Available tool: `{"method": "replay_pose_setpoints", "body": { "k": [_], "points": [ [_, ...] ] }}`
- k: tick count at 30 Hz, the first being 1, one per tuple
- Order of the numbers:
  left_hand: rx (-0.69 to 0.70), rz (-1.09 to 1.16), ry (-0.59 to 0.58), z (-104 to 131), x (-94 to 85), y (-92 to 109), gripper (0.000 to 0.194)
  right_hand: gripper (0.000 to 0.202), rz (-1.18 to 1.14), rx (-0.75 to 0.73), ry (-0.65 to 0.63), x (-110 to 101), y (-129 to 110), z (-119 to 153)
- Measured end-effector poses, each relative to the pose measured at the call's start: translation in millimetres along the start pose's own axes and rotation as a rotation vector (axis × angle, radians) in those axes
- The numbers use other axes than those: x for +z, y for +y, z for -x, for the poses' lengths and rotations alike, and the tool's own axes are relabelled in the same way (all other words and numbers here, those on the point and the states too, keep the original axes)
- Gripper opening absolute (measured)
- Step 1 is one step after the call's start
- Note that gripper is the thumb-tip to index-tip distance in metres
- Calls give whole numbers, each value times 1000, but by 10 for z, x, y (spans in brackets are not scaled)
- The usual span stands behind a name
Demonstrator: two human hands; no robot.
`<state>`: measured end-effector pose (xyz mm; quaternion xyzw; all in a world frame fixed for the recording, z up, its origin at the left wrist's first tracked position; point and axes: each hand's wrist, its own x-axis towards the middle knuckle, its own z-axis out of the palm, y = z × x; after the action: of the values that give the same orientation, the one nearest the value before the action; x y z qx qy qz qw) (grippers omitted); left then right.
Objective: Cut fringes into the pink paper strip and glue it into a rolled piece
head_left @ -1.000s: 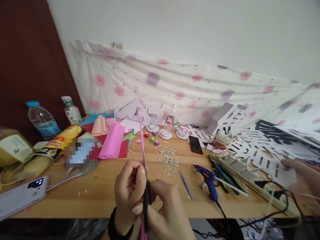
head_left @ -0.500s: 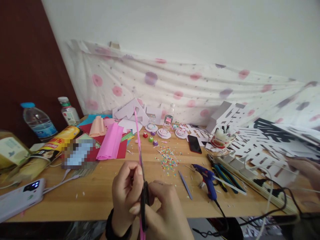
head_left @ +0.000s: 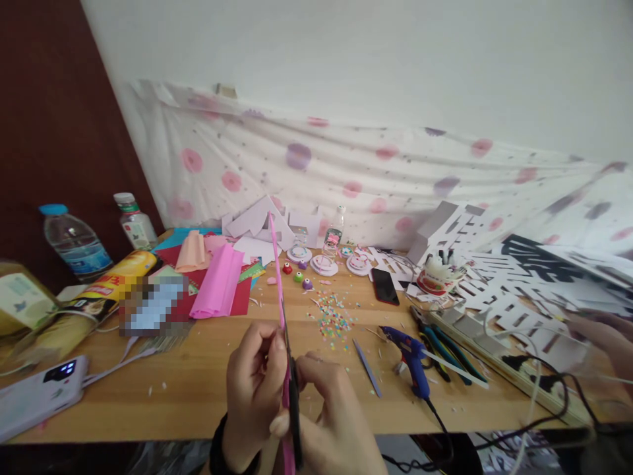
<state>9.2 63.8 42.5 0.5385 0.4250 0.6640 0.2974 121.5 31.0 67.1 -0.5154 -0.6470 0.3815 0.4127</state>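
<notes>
scissors (head_left: 295, 409) and both hands had edged a little rightward since half a second before, and more of the pink strip (head_left: 275, 257) showed along the left side of the black handles. it was narrow, flat and paper-like, running from the bottom centre of the frame up to a slim tip before the smooth white card pieces (head_left: 247, 225). the left hand (head_left: 254, 386) pinched it between thumb and curled fingers; the right hand (head_left: 333, 415) was closed round the scissors' handles, the thin blades lying along the strip. on the grained wooden table (head_left: 188, 396), creased magenta paper (head_left: 217, 280) lay left of centre, tiny bright confetti (head_left: 332, 316) mid-frame, and a blue glue gun (head_left: 405, 343) lower right. another person's hand (head_left: 606, 343) blurred at the right edge; i couldn't tell its grip.
</notes>
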Motion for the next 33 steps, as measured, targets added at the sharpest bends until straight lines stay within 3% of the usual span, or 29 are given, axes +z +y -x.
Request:
{"method": "replay_pose_setpoints", "body": {
  "k": [11,18,25,33],
  "points": [
    [49,-10,-30,-1,-26,-2,25,52,-73,67,-40,47,46,-34],
    [102,-45,-29,-34,-62,14,24,53,-11,22,-58,63,50,-41],
    [86,-51,0,-27,-44,7,24,48,42,-15,-46,102,136,-36],
    [99,-69,-9,15,-60,-27,24,47,-63,18,-10,115,112,-15]
  ]
}}
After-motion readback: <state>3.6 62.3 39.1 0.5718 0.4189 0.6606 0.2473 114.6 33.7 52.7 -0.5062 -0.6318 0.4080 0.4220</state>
